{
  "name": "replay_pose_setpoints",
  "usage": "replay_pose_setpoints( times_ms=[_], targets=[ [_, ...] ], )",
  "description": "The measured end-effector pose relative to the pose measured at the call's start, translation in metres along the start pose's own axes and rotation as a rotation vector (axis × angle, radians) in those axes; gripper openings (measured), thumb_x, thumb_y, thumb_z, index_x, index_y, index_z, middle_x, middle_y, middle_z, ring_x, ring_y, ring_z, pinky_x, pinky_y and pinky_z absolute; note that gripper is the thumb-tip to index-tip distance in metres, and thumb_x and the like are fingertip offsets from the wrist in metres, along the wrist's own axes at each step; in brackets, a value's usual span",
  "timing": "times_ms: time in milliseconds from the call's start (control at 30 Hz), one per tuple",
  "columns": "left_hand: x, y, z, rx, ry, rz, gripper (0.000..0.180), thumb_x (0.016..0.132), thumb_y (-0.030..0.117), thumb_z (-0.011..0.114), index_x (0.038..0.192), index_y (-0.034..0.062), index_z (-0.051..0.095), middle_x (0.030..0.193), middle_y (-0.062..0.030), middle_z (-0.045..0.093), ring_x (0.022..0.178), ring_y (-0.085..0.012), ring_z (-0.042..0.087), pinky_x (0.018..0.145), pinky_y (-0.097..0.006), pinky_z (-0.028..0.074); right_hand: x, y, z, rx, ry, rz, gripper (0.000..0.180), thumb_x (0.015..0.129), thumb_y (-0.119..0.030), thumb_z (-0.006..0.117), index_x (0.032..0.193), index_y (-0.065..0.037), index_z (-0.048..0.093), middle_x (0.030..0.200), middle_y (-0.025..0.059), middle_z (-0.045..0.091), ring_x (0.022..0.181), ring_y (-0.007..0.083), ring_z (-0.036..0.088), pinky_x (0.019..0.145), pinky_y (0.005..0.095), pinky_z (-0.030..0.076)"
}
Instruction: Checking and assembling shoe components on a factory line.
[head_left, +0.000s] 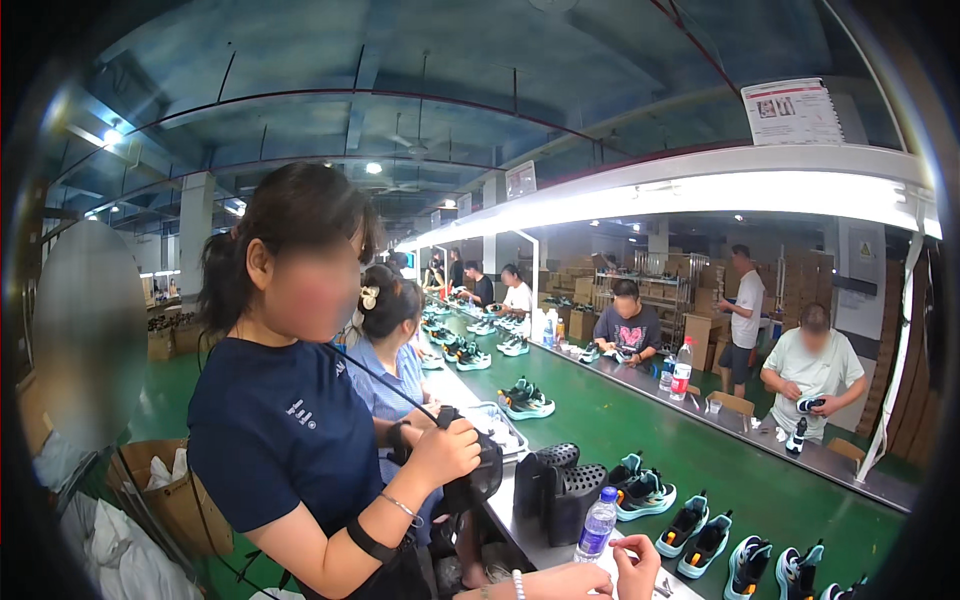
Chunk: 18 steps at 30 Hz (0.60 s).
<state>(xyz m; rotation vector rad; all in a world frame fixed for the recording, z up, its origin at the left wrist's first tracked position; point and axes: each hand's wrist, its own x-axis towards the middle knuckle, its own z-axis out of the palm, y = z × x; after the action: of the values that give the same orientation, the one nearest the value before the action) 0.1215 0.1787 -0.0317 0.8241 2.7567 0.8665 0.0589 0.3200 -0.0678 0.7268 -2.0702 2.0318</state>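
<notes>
My left hand (582, 580) reaches in along the lower edge, a beaded bracelet on its wrist; its fingers are mostly hidden. Close beside it, my right hand (636, 568) is raised with fingers curled together, and whatever they may pinch is too small to make out. A clear water bottle (597, 526) with a purple cap stands upright just beyond both hands. Behind the bottle is a pair of black perforated clogs (575, 490), placed on dark blocks or boxes. To the right, pairs of black and mint sneakers (708, 535) stand in a row on the green conveyor belt (600, 440).
At my left stands a person in a navy shirt (275, 420), holding a black device (470, 455) on a strap. Another person in blue (395, 350) sits beyond. Across the belt, several people work at a metal ledge (715, 420) below a long lamp (690, 200).
</notes>
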Motion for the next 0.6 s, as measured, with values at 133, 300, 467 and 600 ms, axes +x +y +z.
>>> replay_pose_setpoints(
  times_ms=[133,300,467,600],
  targets=[
    [-0.033,0.020,-0.018,0.020,0.088,0.100,0.029,0.093,0.029,0.053,0.096,0.0016,0.061,0.091,-0.0114,0.061,0.086,-0.0281,0.060,0.079,-0.036,0.047,-0.009,-0.022,-0.012,0.064,0.001,-0.038,0.010,0.085,0.002,0.056,0.095,0.000,0.058,0.089,0.0045,0.062,0.080,0.0102,0.058,0.068,0.0232,0.045],
    [-0.068,0.045,-0.037,0.062,0.109,-0.003,0.030,0.093,0.030,0.052,0.102,0.0032,0.062,0.089,-0.0105,0.060,0.086,-0.0264,0.060,0.080,-0.034,0.047,-0.017,-0.025,-0.018,0.084,0.027,-0.054,0.011,0.085,0.003,0.057,0.095,0.000,0.058,0.091,0.0050,0.063,0.085,0.0116,0.059,0.072,0.0239,0.047],
    [-0.075,0.028,-0.033,0.028,0.078,-0.053,0.032,0.094,0.031,0.051,0.106,0.0031,0.061,0.098,-0.0110,0.062,0.092,-0.0260,0.061,0.083,-0.034,0.048,-0.022,-0.026,-0.015,0.033,0.011,-0.044,0.012,0.084,0.001,0.057,0.096,0.000,0.058,0.092,0.0052,0.062,0.086,0.0121,0.059,0.074,0.0258,0.047],
    [-0.072,0.025,-0.033,0.031,0.066,-0.045,0.032,0.094,0.030,0.051,0.108,0.0022,0.061,0.103,-0.0120,0.063,0.094,-0.0275,0.061,0.085,-0.034,0.047,-0.021,-0.025,-0.007,0.076,-0.036,0.001,0.013,0.083,0.000,0.058,0.097,0.000,0.058,0.093,0.0055,0.062,0.086,0.0125,0.059,0.075,0.0264,0.047]
  ],
)
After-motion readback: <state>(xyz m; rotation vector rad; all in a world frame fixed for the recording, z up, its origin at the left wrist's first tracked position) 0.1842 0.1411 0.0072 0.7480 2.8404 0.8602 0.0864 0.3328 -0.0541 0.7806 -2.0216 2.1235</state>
